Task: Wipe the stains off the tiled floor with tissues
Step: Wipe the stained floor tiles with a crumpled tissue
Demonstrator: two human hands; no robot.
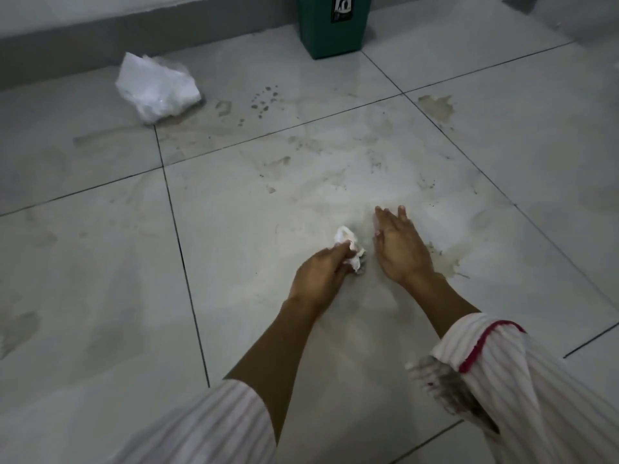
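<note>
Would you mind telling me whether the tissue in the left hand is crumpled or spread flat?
Crumpled: the tissue is a bunched wad pinched by the left hand, pressed to the tiled floor.

Green bin [331, 28] with a white pictogram label [342, 8], upright against the grey skirting [100, 31].
</note>
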